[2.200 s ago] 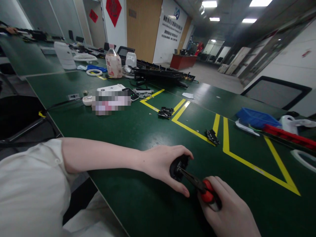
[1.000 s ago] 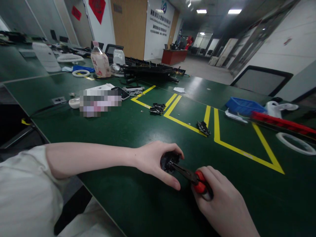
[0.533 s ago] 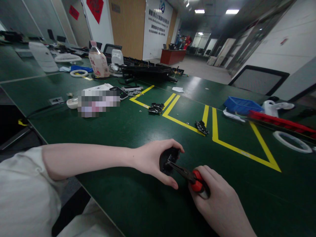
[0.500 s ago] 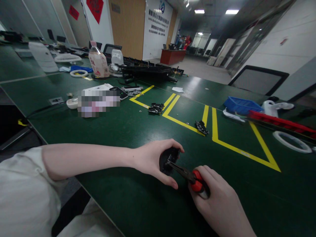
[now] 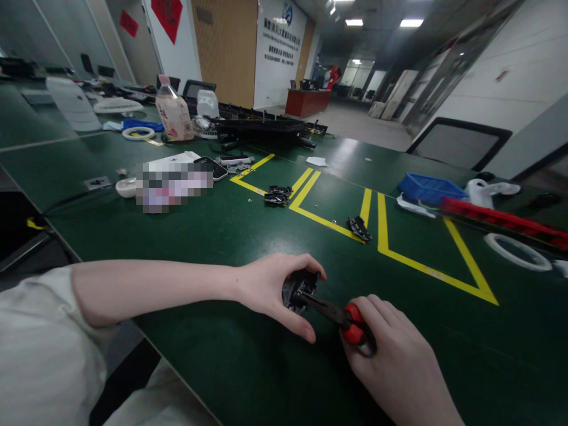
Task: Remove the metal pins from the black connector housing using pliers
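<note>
Near the front of the green table, my left hand [image 5: 275,290] curves around a small black plastic part [image 5: 293,290], thumb below and fingers over its far side. In my right hand [image 5: 390,349] are long-nose pliers [image 5: 331,310] with red grips, my fingers wrapped round the handles. The plier tips reach into the middle of the black part; whether they pinch anything there is too small to tell. Beyond my hands, similar black parts lie by the yellow tape: one cluster [image 5: 277,195] at centre and a single piece [image 5: 358,228] farther right.
Yellow tape [image 5: 432,273] marks out areas on the table [image 5: 213,349]. At right are a blue tray [image 5: 426,189], a red strip [image 5: 501,222] and a white ring [image 5: 518,251]. A bottle [image 5: 174,115], a phone [image 5: 213,168] and a large black assembly [image 5: 261,130] stand to the left and back.
The black part has tilted slightly in my left hand, so more of its inside shows. The pliers stay in it. The whole view has shifted a little.
</note>
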`<control>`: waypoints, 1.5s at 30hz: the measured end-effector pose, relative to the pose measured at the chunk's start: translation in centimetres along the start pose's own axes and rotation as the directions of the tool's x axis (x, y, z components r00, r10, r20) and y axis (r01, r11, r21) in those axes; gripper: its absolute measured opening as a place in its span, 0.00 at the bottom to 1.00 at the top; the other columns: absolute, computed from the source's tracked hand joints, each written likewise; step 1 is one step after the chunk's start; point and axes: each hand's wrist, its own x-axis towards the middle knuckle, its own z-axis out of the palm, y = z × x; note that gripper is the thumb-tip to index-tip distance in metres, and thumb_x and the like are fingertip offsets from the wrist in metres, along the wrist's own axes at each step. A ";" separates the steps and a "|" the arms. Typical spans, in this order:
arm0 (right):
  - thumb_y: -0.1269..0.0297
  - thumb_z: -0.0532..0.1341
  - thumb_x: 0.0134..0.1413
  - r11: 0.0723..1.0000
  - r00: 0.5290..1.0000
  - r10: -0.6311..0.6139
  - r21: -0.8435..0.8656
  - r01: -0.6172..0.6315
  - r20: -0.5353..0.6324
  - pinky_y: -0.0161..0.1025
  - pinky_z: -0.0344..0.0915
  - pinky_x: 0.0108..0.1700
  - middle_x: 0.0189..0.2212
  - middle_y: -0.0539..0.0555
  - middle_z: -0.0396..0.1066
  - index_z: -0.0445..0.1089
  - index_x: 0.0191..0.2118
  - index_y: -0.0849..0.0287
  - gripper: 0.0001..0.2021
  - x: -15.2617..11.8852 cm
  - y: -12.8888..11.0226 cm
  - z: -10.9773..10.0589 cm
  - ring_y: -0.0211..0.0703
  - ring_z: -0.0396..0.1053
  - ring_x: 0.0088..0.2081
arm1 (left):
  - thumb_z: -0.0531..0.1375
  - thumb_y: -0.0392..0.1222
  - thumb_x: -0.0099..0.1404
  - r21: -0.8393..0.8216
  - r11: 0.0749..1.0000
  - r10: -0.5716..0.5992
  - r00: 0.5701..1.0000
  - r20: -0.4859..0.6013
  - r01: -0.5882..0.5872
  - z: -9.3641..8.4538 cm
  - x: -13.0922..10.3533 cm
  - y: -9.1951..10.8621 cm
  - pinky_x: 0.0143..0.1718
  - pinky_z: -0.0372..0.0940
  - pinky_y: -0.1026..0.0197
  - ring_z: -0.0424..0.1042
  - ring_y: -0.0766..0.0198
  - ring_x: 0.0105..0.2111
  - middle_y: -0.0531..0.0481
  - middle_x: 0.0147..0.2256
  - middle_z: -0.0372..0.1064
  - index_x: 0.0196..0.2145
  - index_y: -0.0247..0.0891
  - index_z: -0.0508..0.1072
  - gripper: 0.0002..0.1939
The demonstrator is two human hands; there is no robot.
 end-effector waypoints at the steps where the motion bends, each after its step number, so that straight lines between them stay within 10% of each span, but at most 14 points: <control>1: 0.71 0.57 0.48 1.000 1.000 0.006 0.000 -0.006 -0.001 0.44 0.66 0.36 0.36 0.56 0.71 0.67 0.39 0.55 0.10 0.0 -0.1 0.0 0.49 0.68 0.36 | 0.74 0.62 0.46 0.001 1.000 0.003 1.000 0.001 -0.003 0.0 0.0 0.0 0.41 0.69 0.55 0.73 0.55 0.39 0.45 0.42 0.72 0.51 0.35 0.68 0.41; 16: 0.68 0.58 0.50 0.996 0.996 0.048 0.073 -0.053 0.069 0.41 0.67 0.32 0.33 0.54 0.72 0.68 0.36 0.54 0.06 0.2 -0.2 0.2 0.47 0.69 0.33 | 0.74 0.53 0.49 0.111 0.989 0.104 0.994 -0.045 -0.098 0.1 -0.1 -0.4 0.47 0.68 0.53 0.72 0.55 0.45 0.44 0.47 0.70 0.54 0.39 0.65 0.39; 28: 0.70 0.57 0.47 0.998 0.998 0.020 0.065 -0.023 0.055 0.42 0.67 0.34 0.34 0.54 0.71 0.68 0.37 0.54 0.09 0.1 -0.4 0.1 0.47 0.69 0.33 | 0.74 0.62 0.45 -0.001 0.997 -0.075 0.996 0.052 0.075 -0.2 0.0 0.3 0.34 0.65 0.61 0.72 0.61 0.33 0.49 0.37 0.73 0.47 0.36 0.71 0.38; 45: 0.71 0.57 0.50 0.997 0.998 0.029 0.066 -0.033 0.052 0.42 0.67 0.34 0.33 0.53 0.71 0.68 0.36 0.54 0.08 0.2 -0.6 0.0 0.46 0.69 0.33 | 0.74 0.53 0.50 0.129 0.986 0.115 0.993 -0.042 -0.108 0.0 -0.1 -0.2 0.46 0.69 0.54 0.73 0.55 0.44 0.44 0.46 0.71 0.53 0.38 0.67 0.37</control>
